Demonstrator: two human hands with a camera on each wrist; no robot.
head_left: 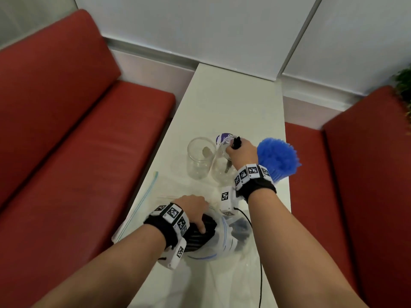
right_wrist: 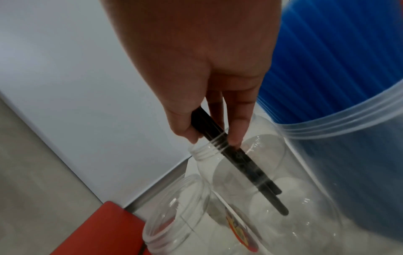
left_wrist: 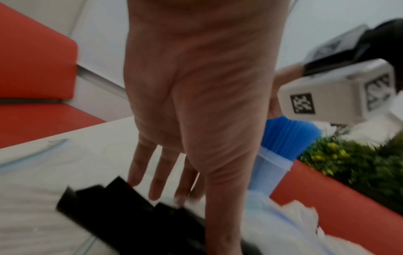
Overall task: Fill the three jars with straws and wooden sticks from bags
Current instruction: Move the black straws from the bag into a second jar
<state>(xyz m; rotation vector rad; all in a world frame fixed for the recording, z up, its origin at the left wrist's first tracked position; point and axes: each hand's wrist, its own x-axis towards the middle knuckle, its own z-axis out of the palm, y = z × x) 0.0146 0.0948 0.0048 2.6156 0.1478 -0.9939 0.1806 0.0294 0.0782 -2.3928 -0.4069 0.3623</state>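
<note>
Blue straws [head_left: 279,157]; black straws [right_wrist: 240,158]; clear jars [head_left: 200,157]; red bench [head_left: 66,130]; white table [head_left: 233,103]; black-white wrist markers [head_left: 252,171].

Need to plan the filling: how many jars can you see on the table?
3. An empty jar on the left; a middle jar where the right hand lowers black straws; a right jar packed with blue straws.

A narrow white worktop [head_left: 233,107] is flanked by red benches [head_left: 89,130]. Three clear jars [head_left: 200,158] are stood mid-way, one filled with blue straws [head_left: 278,156]. Plastic bags [head_left: 224,241] are laid nearer.
</note>
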